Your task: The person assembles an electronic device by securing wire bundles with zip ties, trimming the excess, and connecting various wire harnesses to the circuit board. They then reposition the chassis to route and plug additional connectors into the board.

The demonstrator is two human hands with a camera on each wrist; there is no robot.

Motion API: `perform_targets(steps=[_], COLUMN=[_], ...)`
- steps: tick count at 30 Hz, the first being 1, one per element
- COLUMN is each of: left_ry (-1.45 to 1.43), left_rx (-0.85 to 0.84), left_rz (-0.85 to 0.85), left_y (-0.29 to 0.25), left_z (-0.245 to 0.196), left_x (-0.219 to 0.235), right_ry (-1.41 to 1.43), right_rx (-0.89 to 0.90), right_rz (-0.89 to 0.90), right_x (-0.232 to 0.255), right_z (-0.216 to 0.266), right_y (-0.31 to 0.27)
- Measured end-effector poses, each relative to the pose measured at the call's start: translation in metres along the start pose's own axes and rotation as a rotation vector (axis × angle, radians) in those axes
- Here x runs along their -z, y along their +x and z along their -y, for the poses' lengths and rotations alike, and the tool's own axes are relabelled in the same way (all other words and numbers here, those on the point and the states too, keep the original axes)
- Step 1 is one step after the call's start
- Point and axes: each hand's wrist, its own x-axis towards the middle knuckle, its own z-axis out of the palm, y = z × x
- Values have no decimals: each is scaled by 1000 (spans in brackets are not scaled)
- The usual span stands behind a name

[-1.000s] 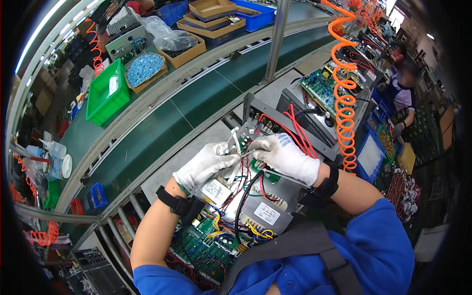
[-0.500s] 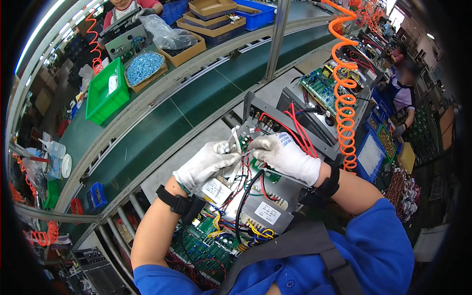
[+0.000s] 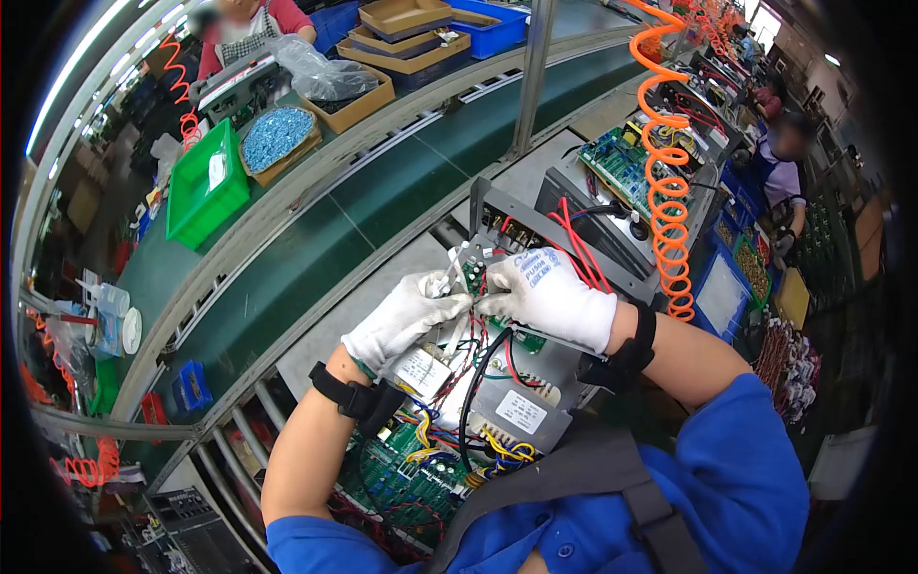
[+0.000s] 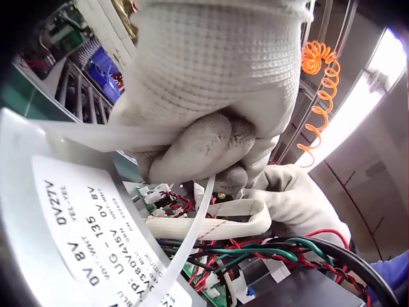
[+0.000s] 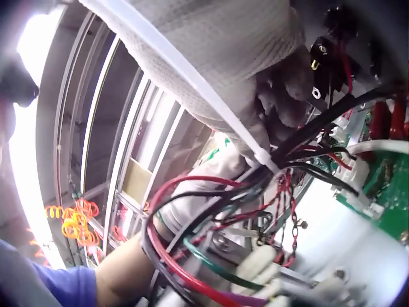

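Observation:
In the head view my gloved left hand point(image 3: 406, 318) and right hand point(image 3: 553, 298) meet fingertip to fingertip above an opened electronic unit. The left fingers are curled and grip a white plastic cable tie point(image 4: 192, 240), whose strip hangs past a transformer label point(image 4: 96, 224). Beside them a flat white sleeved cable point(image 4: 243, 224) makes a loop. My right fingers pinch at the tie's head point(image 5: 263, 157), close against a bundle of black wires point(image 5: 307, 131); the fingers partly hide their grip. Twisted red and black wires point(image 5: 287, 204) run below.
A second transformer point(image 3: 521, 416) and a green circuit board point(image 3: 411, 483) lie close to my body. An orange coiled hose point(image 3: 669, 191) hangs on the right. Beyond the unit runs a green conveyor point(image 3: 382, 210), with a green bin point(image 3: 206, 191) past it. A person stands across.
My right hand has turned and come slightly left, showing more of the glove's print. The left hand keeps its hold. Across the conveyor, the person moves a metal case.

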Motion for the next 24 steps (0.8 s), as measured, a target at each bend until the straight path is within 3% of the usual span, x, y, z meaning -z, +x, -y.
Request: perform_targets(steps=[1,4,5,7,8,12,15,18,22,24], left_ry=[68,42,56,189,202,701,739,851,1200,1199], left_rx=[4,-20,-13,21,25,289,210,120,-5,35], left_rz=[-20,-17,-12,-186,-183,-114,-253,-398,-449,-412], left_y=[2,4,3,3,2,-6,-12,-38,-57,-58], left_z=[3,11,12,11,7,-8,-11,-24,12,5], left_x=[3,3,3,0,-2,-17,-34,-54,-66,-71], right_ry=[6,585,597,456,506,459,531,524,715,763], right_rx=[-3,15,16,-16,-51,-108,-106,-50,8,7], right_rz=[-6,148,138,94,41,-19,-65,3,71,87], right_x=[0,1,5,12,13,9,8,8,12,16], right_z=[-3,-13,-14,-14,-14,-9,-8,-16,-20,-18], right_y=[3,8,10,12,11,15,20,29,32,30])
